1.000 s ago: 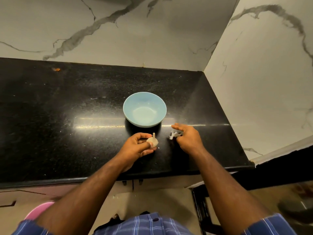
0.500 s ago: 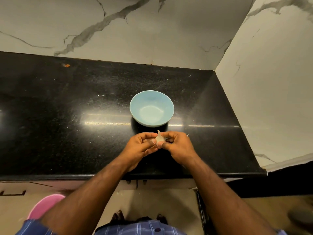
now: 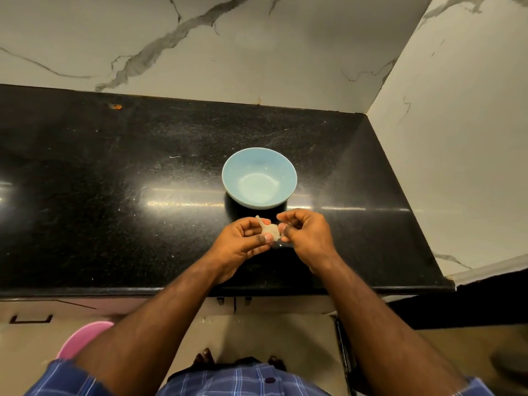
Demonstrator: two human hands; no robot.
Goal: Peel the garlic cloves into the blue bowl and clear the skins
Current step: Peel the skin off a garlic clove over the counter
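1. The garlic (image 3: 271, 230) is a small pale bulb in papery skin, with a thin stem tip poking up and to the left. It is held above the counter (image 3: 114, 212), just in front of the bowl, between the left hand (image 3: 243, 243) and the right hand (image 3: 305, 238).
2. The bowl (image 3: 259, 178) is light blue and round, stands upright on the counter, and shows only a glossy inside.
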